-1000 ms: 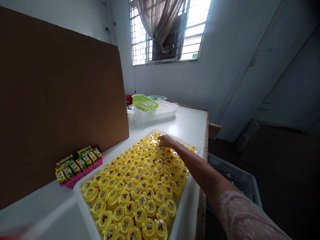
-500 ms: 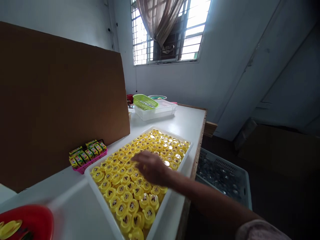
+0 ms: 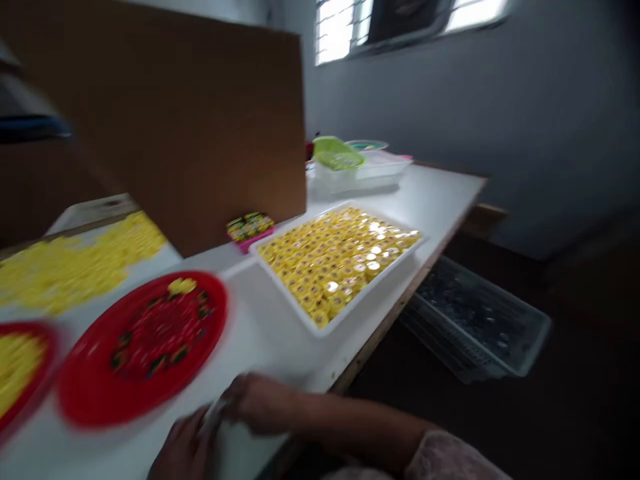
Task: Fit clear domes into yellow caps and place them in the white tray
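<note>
My right hand is low in the view, over the white table near its front edge, with its fingers closed. Beside it my left hand comes in from the bottom edge, fingers bent. A small whitish thing is held between the two hands; motion blur hides its kind. Just beyond them lies a red plastic tray with a few yellow pieces and small dark items in it. Farther off, a white tray is filled with rows of round yellow pieces with printed tops.
A second red tray of yellow pieces stands at far left, near a spread of yellow pieces. A cardboard panel rises behind a pink basket of small packets. A green basket sits farther back; a crate stands below the table's right edge.
My right hand has left the yellow pieces in the white tray and come back toward me, meeting my left hand, which has come into view. The view has turned left and down.
</note>
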### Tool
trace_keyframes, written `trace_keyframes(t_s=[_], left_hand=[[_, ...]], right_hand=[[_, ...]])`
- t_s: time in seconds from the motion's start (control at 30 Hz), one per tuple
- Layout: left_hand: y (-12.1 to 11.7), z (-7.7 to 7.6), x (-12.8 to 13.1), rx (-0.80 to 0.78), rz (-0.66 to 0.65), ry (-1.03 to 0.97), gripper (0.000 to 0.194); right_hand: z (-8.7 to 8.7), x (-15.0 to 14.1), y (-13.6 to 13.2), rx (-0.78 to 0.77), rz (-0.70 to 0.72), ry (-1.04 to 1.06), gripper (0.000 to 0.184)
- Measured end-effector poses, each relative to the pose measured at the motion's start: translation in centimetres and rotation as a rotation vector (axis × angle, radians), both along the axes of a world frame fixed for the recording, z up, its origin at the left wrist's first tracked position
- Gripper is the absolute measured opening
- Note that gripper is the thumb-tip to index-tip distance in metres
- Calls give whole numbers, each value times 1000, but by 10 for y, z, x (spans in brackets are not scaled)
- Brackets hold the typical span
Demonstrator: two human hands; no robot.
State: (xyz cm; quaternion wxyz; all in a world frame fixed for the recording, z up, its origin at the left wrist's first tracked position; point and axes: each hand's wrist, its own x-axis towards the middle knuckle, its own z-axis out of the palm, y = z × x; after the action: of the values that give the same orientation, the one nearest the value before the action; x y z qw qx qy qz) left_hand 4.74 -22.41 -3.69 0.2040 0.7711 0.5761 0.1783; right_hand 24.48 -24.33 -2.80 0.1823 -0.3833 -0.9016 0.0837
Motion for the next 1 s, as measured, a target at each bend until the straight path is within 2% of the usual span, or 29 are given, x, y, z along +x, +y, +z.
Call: trace_keyframes(t_s=[0.1, 0.13, 0.23, 0.33, 0.43, 0.57, 0.7, 0.8, 0.9, 1.0], left_hand=[[-12, 1, -10, -35, -47, -122, 32], [-12, 3, -10, -44, -52, -151, 31], [-7, 9, -2, -79, -37, -185, 28], [-3, 14, 11, -113, -40, -234, 27], [1, 15, 22, -250, -45, -376, 25], [9, 14, 33, -432, -20, -651, 28], [14, 22, 41, -455, -7, -837, 23], [15, 32, 50, -462, 57, -936, 23], [16, 41, 58, -370, 84, -935, 24], [20, 48, 61, -307, 26, -815, 22]], right_hand=[[-8, -1, 2, -50, 21, 113, 14], [-10, 0, 5, -69, -13, 149, 13], [-11, 2, 7, -92, -58, 181, 12], [-8, 0, 2, -56, -62, 101, 14], [-10, -3, 0, -58, -104, 151, 16], [-11, -1, 5, -248, -249, 521, 16], [-3, 8, 13, -549, -288, 894, 14], [4, 11, 18, -702, -295, 1130, 21], [8, 13, 20, -779, -298, 1278, 22], [10, 15, 19, -819, -305, 1330, 25]])
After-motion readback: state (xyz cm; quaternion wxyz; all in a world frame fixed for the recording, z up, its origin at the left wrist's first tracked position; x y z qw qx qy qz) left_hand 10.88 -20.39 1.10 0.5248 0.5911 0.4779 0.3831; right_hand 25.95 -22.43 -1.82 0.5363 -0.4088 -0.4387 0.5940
